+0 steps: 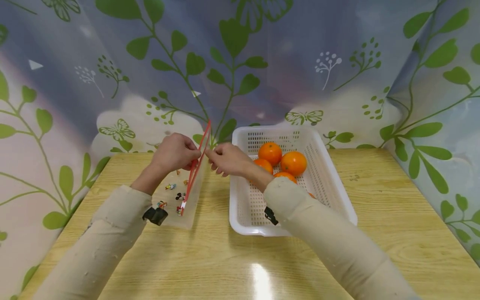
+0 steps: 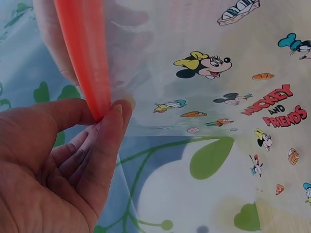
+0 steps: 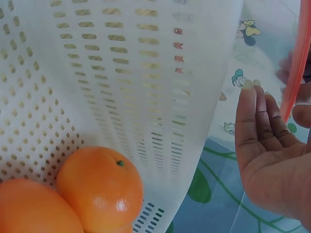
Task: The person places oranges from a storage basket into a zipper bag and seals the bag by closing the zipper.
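A clear zip bag [image 1: 189,216] with cartoon prints and a red zip strip [image 1: 192,179] stands on edge left of the basket. My left hand [image 1: 176,152] pinches the strip between thumb and fingertip, plainest in the left wrist view [image 2: 73,160]. From the other side my right hand [image 1: 230,160] meets the strip with thumb and fingertips, its other fingers [image 3: 248,114] lying nearly straight beside the film. The right index fingertip is hard to make out. Close to my right forearm, oranges [image 1: 294,163] sit in a white perforated basket [image 1: 331,179].
The wooden table [image 1: 390,200] runs in front of and beside the basket. Behind it hangs a leaf-patterned cloth [image 1: 285,75], which also comes down along both sides. At the strip's near end shows a small white piece [image 1: 183,206].
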Available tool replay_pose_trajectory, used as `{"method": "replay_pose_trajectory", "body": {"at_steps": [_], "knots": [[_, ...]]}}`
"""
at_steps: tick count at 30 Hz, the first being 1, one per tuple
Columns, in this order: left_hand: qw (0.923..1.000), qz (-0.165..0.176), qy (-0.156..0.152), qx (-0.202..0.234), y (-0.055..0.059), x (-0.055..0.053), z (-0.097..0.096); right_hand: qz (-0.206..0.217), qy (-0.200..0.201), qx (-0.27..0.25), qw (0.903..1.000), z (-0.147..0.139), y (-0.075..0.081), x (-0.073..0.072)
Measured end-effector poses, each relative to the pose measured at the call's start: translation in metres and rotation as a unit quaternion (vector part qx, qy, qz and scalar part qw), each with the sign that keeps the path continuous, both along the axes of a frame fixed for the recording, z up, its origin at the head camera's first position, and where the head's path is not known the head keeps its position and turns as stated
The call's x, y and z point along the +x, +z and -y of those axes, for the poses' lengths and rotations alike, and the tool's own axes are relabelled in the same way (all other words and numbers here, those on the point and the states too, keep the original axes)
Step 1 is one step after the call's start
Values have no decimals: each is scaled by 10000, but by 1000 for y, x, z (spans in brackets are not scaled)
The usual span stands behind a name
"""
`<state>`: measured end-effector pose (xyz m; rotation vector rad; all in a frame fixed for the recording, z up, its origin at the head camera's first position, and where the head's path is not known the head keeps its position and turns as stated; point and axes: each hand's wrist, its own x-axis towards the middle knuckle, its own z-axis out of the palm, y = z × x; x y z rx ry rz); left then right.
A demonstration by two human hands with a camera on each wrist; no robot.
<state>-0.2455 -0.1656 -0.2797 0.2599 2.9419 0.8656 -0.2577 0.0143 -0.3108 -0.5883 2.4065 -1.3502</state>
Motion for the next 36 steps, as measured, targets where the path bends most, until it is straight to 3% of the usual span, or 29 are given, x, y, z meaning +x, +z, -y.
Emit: {"method": "replay_pose_trajectory", "body": {"at_steps": [22,36], "knots": [[9997,-136,-166,-152,-5,2,-7,148,-140,151,9997,3,-1,0],[9989,-131,-234,382,7,0,-5,132,-246,359,9990,2,7,6]]}}
